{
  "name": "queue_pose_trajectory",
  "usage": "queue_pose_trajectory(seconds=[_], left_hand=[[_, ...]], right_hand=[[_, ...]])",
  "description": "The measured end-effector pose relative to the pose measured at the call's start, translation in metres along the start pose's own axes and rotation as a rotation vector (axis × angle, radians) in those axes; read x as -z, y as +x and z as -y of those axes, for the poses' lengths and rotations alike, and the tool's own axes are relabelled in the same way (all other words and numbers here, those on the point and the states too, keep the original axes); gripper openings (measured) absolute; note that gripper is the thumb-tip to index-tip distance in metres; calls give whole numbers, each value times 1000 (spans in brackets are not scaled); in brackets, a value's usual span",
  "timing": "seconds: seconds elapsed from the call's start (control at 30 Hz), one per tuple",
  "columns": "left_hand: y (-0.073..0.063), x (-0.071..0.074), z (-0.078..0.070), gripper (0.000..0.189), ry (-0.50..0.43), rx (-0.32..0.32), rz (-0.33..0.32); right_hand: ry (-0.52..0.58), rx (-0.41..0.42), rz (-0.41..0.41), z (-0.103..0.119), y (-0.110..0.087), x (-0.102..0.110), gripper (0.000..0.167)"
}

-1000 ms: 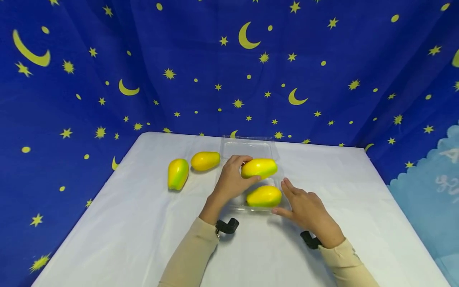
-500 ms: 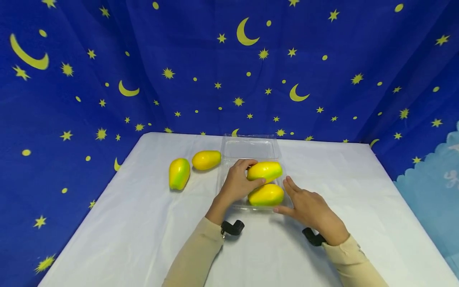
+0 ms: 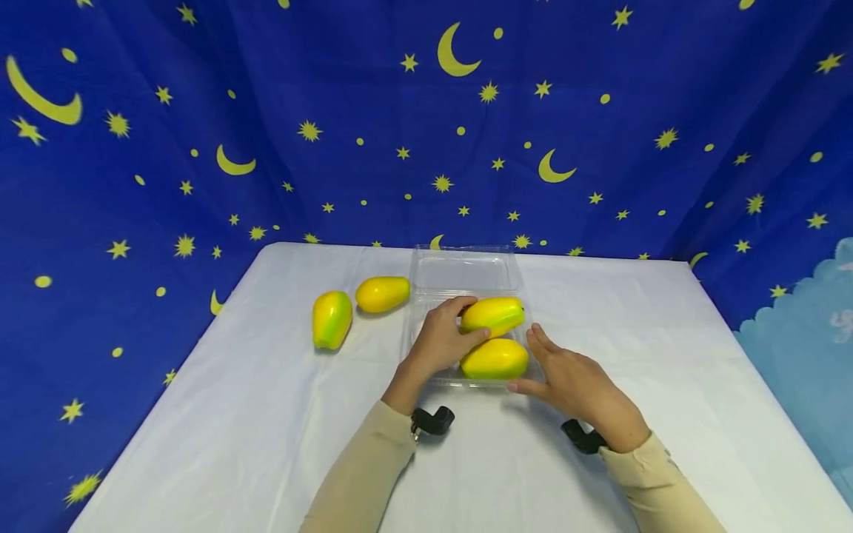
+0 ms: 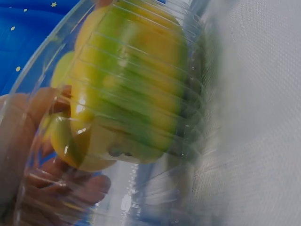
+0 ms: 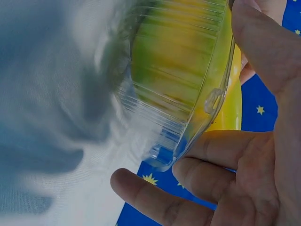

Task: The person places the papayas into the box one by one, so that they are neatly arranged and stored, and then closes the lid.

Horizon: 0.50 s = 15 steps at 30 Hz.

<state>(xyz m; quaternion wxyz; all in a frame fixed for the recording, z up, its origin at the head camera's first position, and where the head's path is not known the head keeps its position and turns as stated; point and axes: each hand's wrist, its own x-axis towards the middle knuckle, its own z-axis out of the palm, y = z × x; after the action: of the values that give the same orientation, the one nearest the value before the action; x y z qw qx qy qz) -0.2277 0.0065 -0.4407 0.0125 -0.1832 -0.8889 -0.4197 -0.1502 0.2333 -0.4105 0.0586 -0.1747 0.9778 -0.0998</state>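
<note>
A clear plastic clamshell box (image 3: 466, 383) lies with its lid (image 3: 464, 272) folded back. Inside its base rests a yellow-green papaya (image 3: 494, 360) along the near side. My left hand (image 3: 440, 337) grips a second papaya (image 3: 493, 315) between thumb and fingers, just behind the first one and over the base. Through the box wall in the left wrist view, the near papaya (image 4: 136, 84) hides part of the held one. At the box's right side my right hand (image 3: 576, 385) is spread, fingers fairly straight, touching the box edge (image 5: 207, 108) and holding no fruit.
Two more papayas lie left of the box on the white-covered table (image 3: 220, 437): one upright-pointing papaya (image 3: 332, 320) and one sideways papaya (image 3: 383, 295). Behind the table hangs a blue curtain (image 3: 373, 89) with moons and stars.
My left hand has brought its papaya slightly right and closer to the near papaya, narrowing the gap between them. The right hand has hardly moved against the box.
</note>
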Motion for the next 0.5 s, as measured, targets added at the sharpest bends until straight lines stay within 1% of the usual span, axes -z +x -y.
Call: queue_pose_trajectory(seconds=[0.3,0.5], left_hand=[[1,-2,4,55,-6,6,60],[-1,-2,6,58,-14,39,98]], right_hand=[[-6,3,-3,-1,0,-1,98],[-9,7,0,-3,0,-2,98]])
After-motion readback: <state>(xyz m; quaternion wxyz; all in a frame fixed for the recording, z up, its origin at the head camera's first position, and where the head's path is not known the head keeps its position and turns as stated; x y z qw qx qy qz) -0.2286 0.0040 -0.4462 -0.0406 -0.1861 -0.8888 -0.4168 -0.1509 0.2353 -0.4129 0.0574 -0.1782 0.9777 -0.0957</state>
